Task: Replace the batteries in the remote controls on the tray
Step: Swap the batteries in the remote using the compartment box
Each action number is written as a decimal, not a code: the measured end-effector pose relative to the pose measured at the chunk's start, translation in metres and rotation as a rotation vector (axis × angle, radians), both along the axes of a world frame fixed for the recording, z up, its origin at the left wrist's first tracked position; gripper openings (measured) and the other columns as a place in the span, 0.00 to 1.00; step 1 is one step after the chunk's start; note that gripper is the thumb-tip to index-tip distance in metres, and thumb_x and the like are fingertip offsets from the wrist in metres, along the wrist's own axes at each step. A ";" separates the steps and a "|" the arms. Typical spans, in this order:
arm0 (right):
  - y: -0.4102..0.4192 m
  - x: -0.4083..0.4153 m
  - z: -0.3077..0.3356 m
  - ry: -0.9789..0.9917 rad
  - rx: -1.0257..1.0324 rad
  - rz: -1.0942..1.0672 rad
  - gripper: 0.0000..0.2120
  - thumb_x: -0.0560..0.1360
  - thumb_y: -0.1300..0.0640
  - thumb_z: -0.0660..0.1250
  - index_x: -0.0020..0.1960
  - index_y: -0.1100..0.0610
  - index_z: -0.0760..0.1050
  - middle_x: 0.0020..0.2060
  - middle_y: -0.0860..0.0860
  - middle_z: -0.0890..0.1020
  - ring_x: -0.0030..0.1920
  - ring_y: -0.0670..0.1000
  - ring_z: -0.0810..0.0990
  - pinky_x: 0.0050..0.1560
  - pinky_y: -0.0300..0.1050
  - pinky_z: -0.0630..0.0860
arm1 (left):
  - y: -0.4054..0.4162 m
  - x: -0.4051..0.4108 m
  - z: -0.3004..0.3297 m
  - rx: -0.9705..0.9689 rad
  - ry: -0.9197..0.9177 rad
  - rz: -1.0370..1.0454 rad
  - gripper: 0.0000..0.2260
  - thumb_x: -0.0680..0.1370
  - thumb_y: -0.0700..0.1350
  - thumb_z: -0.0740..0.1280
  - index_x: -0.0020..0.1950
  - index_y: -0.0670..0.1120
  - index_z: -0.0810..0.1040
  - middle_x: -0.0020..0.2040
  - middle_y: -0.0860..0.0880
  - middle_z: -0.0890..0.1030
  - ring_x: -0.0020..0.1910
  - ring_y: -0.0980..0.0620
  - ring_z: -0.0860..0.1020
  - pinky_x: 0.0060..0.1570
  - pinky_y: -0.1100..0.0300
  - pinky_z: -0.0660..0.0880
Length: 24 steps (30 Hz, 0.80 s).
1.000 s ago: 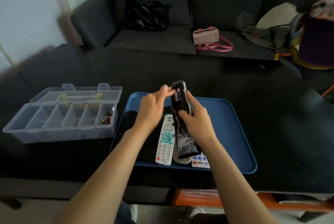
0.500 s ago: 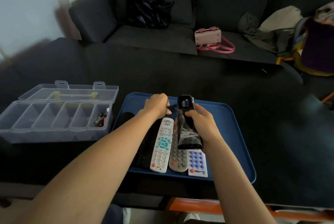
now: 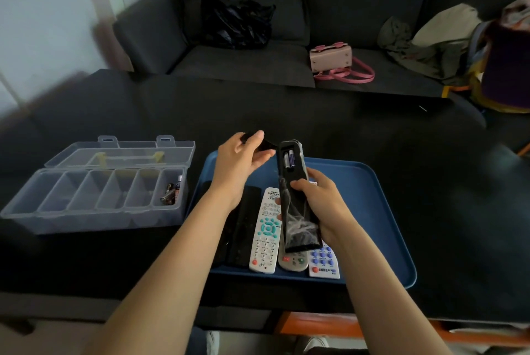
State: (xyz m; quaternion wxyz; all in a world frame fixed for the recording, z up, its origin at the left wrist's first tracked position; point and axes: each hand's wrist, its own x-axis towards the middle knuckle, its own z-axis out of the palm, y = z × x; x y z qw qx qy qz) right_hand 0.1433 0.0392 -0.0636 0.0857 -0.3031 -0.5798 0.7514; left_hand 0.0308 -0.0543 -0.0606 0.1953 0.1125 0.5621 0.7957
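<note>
Black remote (image 3: 296, 205) above tray (image 3: 372, 211), back up, gripped by right hand (image 3: 318, 199); batteries (image 3: 289, 159) exposed. Left hand (image 3: 241, 159) pinches cover (image 3: 265, 143). Park cover nearby, pry batteries gently.

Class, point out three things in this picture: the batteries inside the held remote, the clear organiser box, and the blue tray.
batteries (image 3: 289, 160), head view, middle of the pair
clear organiser box (image 3: 86, 218), head view, front wall
blue tray (image 3: 370, 211), head view, bare floor
</note>
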 end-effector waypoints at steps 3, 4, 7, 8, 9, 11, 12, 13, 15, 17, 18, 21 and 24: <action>-0.002 -0.001 0.000 0.018 0.016 0.018 0.14 0.78 0.65 0.61 0.61 0.54 0.68 0.44 0.60 0.82 0.42 0.58 0.83 0.45 0.59 0.81 | -0.003 0.004 -0.003 -0.023 0.057 -0.060 0.11 0.78 0.46 0.63 0.45 0.39 0.79 0.44 0.44 0.82 0.46 0.51 0.82 0.51 0.62 0.78; -0.003 -0.001 0.000 0.025 0.020 0.025 0.14 0.78 0.64 0.61 0.61 0.53 0.68 0.43 0.60 0.82 0.42 0.58 0.83 0.45 0.59 0.81 | -0.004 0.004 -0.005 -0.033 0.084 -0.070 0.10 0.79 0.44 0.62 0.46 0.39 0.79 0.46 0.43 0.82 0.48 0.51 0.81 0.52 0.62 0.77; -0.004 -0.001 -0.002 0.039 0.026 0.029 0.14 0.78 0.65 0.61 0.62 0.53 0.68 0.43 0.60 0.82 0.42 0.58 0.83 0.48 0.60 0.80 | -0.007 -0.001 -0.012 -0.170 0.219 -0.060 0.09 0.77 0.35 0.62 0.52 0.45 0.79 0.54 0.47 0.80 0.56 0.51 0.78 0.57 0.60 0.74; -0.004 -0.001 -0.002 0.042 0.028 0.028 0.13 0.78 0.65 0.61 0.61 0.53 0.69 0.43 0.60 0.82 0.43 0.59 0.83 0.48 0.60 0.80 | -0.008 -0.003 -0.014 -0.228 0.259 -0.044 0.11 0.76 0.34 0.64 0.54 0.47 0.78 0.55 0.49 0.79 0.57 0.53 0.77 0.58 0.60 0.73; -0.004 -0.001 -0.003 0.046 0.030 0.026 0.13 0.78 0.65 0.61 0.60 0.53 0.69 0.44 0.61 0.82 0.43 0.59 0.83 0.48 0.60 0.80 | -0.009 -0.004 -0.015 -0.272 0.281 -0.019 0.13 0.76 0.35 0.65 0.56 0.48 0.77 0.56 0.51 0.79 0.58 0.54 0.76 0.58 0.60 0.72; -0.004 -0.001 -0.002 0.053 0.033 0.021 0.12 0.78 0.65 0.61 0.58 0.52 0.70 0.45 0.61 0.82 0.43 0.59 0.83 0.46 0.59 0.81 | -0.010 -0.003 -0.016 -0.307 0.298 0.020 0.13 0.75 0.35 0.67 0.57 0.48 0.77 0.56 0.50 0.78 0.58 0.55 0.75 0.56 0.61 0.73; -0.004 0.000 -0.002 0.056 0.036 0.022 0.12 0.78 0.65 0.61 0.58 0.52 0.70 0.45 0.61 0.82 0.42 0.59 0.83 0.45 0.59 0.81 | -0.010 -0.002 -0.016 -0.308 0.301 0.022 0.13 0.75 0.35 0.67 0.56 0.47 0.77 0.55 0.50 0.79 0.57 0.54 0.76 0.55 0.61 0.74; -0.003 0.000 -0.002 0.060 0.036 0.024 0.12 0.78 0.65 0.61 0.57 0.52 0.70 0.44 0.61 0.82 0.42 0.59 0.83 0.45 0.58 0.81 | -0.010 -0.001 -0.015 -0.307 0.308 0.017 0.13 0.74 0.34 0.67 0.55 0.47 0.78 0.54 0.49 0.80 0.55 0.54 0.78 0.54 0.62 0.75; -0.004 0.000 -0.002 0.064 0.033 0.031 0.12 0.78 0.65 0.61 0.58 0.52 0.70 0.44 0.61 0.82 0.42 0.58 0.82 0.44 0.57 0.81 | -0.011 0.000 -0.013 -0.307 0.327 0.008 0.13 0.74 0.33 0.66 0.53 0.48 0.79 0.52 0.48 0.81 0.51 0.56 0.79 0.50 0.64 0.76; -0.004 -0.001 -0.003 0.060 0.041 0.035 0.13 0.78 0.64 0.61 0.60 0.52 0.69 0.44 0.60 0.82 0.42 0.58 0.83 0.46 0.58 0.81 | -0.010 0.002 -0.010 -0.306 0.328 0.011 0.13 0.73 0.33 0.67 0.53 0.48 0.78 0.51 0.48 0.81 0.45 0.58 0.79 0.42 0.69 0.74; -0.004 -0.001 -0.003 0.059 0.046 0.035 0.13 0.78 0.64 0.61 0.61 0.52 0.69 0.44 0.60 0.82 0.42 0.58 0.83 0.47 0.58 0.81 | -0.010 0.002 -0.010 -0.303 0.310 0.021 0.13 0.73 0.35 0.69 0.53 0.48 0.77 0.49 0.48 0.81 0.42 0.59 0.78 0.38 0.71 0.73; -0.004 -0.001 -0.004 0.061 0.057 0.035 0.13 0.78 0.65 0.61 0.60 0.52 0.68 0.43 0.59 0.82 0.41 0.57 0.83 0.46 0.56 0.81 | -0.008 0.003 -0.009 -0.294 0.200 0.091 0.16 0.69 0.39 0.74 0.54 0.47 0.74 0.45 0.50 0.80 0.38 0.61 0.76 0.34 0.71 0.70; -0.004 0.000 -0.003 0.063 0.065 0.043 0.12 0.78 0.65 0.61 0.58 0.51 0.68 0.44 0.59 0.82 0.40 0.56 0.83 0.42 0.52 0.81 | -0.008 0.003 -0.005 -0.319 0.202 0.109 0.12 0.68 0.41 0.75 0.47 0.45 0.75 0.42 0.50 0.80 0.38 0.60 0.77 0.34 0.70 0.69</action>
